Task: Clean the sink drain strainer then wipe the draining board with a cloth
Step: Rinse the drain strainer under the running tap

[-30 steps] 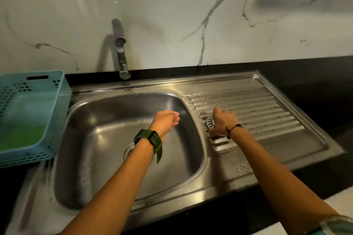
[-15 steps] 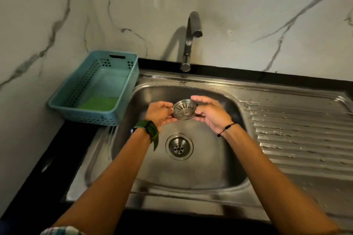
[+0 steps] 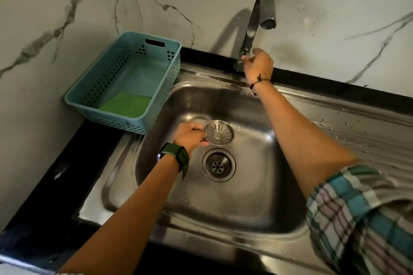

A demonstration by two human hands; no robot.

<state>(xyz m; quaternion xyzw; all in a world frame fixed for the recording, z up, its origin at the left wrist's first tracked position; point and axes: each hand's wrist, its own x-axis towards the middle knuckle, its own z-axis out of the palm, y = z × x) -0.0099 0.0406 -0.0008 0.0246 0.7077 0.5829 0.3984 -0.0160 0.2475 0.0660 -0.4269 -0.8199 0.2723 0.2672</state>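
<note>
My left hand [image 3: 191,135] pinches the rim of the round metal drain strainer [image 3: 219,132] and holds it above the sink bowl [image 3: 250,185], just over the open drain hole [image 3: 218,165]. My right hand [image 3: 259,65] is up at the base of the chrome tap [image 3: 257,22], fingers loosely spread next to the tap's stem. Whether it touches the tap I cannot tell. No water runs from the spout. The ribbed draining board [image 3: 368,138] lies to the right, dotted with water drops.
A blue perforated basket [image 3: 161,96] stands left of the sink with a green cloth or pad [image 3: 125,105] lying in it. Black counter [image 3: 73,156] borders the sink. A marble wall [image 3: 89,6] rises behind.
My right hand let go of the strainer and rose to the tap. The left hand alone now holds the strainer over the drain. The view moved closer and left.
</note>
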